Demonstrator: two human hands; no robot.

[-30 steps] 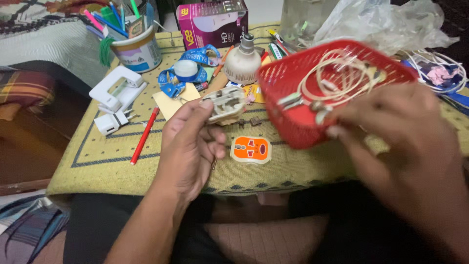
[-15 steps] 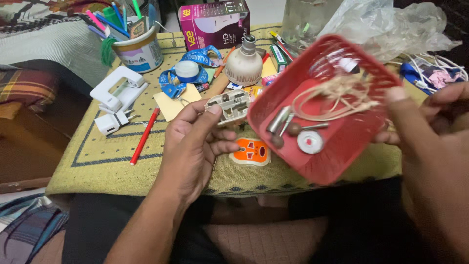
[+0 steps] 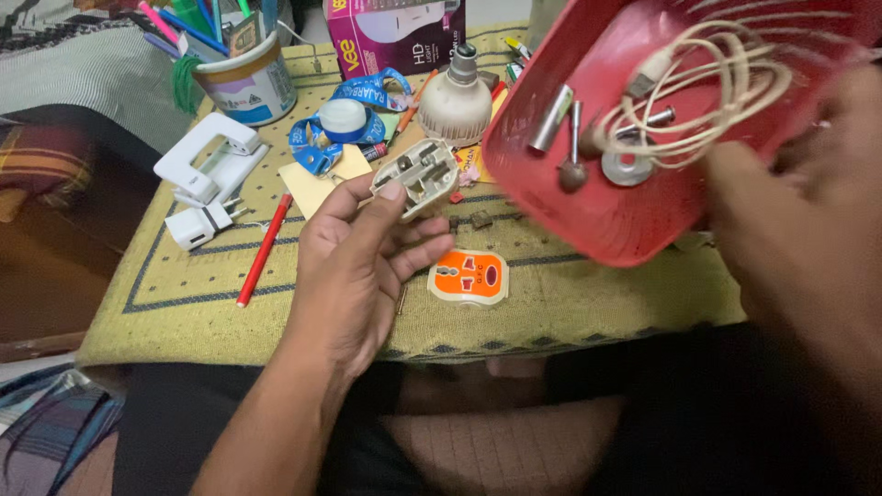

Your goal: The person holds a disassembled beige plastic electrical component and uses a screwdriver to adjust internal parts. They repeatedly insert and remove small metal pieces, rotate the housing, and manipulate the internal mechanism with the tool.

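Yellow-green woven cloth covers the tabletop, which is crowded with small electrical parts and stationery. The left hand is closed around an opened beige socket body, thumb pressed on its near edge and fingers curled beneath, with the metal contacts facing up. The right hand grips the near rim of a red plastic basket, raised above the tabletop and tilted steeply toward the left hand; the exact finger positions are blurred. Inside the basket lie a coiled cream cable, a metal cylinder, a screw and a washer, all gathered near the lower wall. Directly below the left hand's fingertips rests an orange socket cover. Beyond the left hand stand a bulb, a roll of tape and a purple box; to its outer side are a red pencil, white plug adapters and a cup of pens. Risk: at this tilt the loose metal parts are likely to slide over the rim and scatter onto the cloth or the lap. The socket body is held on one edge only and could slip, shedding its contacts.
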